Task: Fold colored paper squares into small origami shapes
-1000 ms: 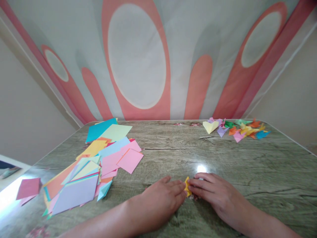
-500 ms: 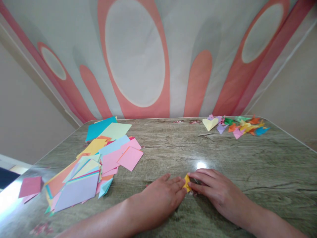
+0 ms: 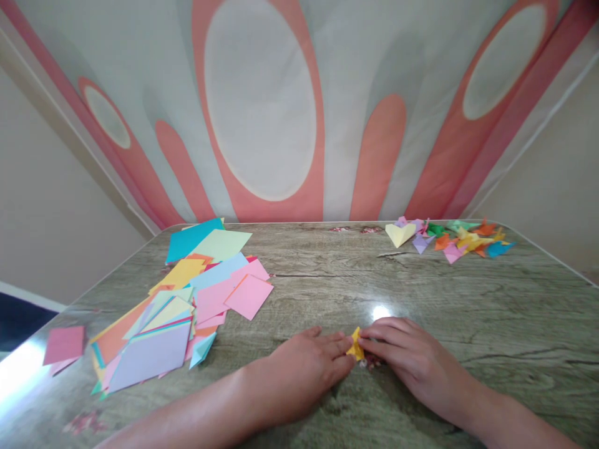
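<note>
A small folded piece of yellow paper (image 3: pixel 356 347) sits low in the middle of the head view, between my two hands. My left hand (image 3: pixel 309 368) reaches in from the left, palm down, its thumb and fingertips closed on the paper's left edge. From the other side, my right hand (image 3: pixel 416 355) pinches the paper's right edge with bent fingers. Both hands rest at the wooden table top (image 3: pixel 322 287). Fingertips hide part of the paper, so its exact folded shape is unclear.
Loose coloured paper sheets (image 3: pixel 150 358) lie spread on the left, with a folded light-blue piece (image 3: pixel 203 350) beside them. Pink squares (image 3: pixel 64 345) lie farther left. Several small folded paper figures (image 3: pixel 472 240) and a cream paper heart (image 3: pixel 400 234) are at the back right.
The yellow paper has turned slightly between my fingers and shows a different outline. Both hands stay almost in place. The whole view has shifted a little.
</note>
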Motion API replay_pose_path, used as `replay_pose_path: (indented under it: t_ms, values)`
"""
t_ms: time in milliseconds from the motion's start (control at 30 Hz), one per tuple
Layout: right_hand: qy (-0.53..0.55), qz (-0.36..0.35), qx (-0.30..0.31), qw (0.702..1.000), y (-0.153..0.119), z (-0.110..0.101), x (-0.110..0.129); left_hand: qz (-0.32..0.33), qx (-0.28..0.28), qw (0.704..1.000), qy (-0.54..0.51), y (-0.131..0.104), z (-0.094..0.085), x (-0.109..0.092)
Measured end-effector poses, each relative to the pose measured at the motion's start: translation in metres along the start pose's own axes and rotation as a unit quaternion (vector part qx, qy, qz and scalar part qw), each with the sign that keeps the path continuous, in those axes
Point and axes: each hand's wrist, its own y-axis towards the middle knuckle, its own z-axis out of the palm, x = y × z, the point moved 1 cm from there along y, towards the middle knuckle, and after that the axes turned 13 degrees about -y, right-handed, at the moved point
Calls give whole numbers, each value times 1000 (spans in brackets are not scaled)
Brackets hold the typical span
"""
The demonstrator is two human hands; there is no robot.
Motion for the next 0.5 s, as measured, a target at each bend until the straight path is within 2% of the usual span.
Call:
replay_pose_path:
  t_ms: [133,500]
  values:
    - [0,27,-16,1000,1,2,-3,28,11,999,-39,5,-5,8]
    - [59,75,13,995,5,7,-2,21,9,999,-50,7,0,12]
